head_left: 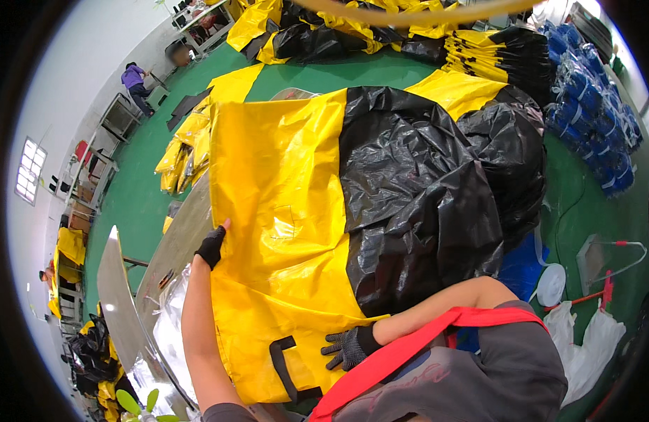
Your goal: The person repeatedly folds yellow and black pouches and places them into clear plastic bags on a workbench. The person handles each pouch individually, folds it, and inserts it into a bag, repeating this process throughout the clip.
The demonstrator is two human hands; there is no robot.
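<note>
A large yellow and black plastic-like sheet or bag (282, 169) lies spread before me, its yellow part to the left and its crumpled black part to the right. At its left edge, my left hand (212, 246) in a black glove is closed on the yellow material, with a bare fingertip showing. My right hand (349, 347), in a dotted dark glove, rests flat on the near yellow part with its fingers apart. Just left of those fingers, a black strap handle (282, 369) is attached to the yellow material. A faint square outline marks the yellow middle.
Grey table boards (173, 246) stand at the left. More yellow and black bags (479, 56) are heaped at the far side, with bundled blue packs (585, 105) at the right. A white roll (549, 285) lies near a white plastic bag (592, 352). A person in purple (135, 81) bends far left.
</note>
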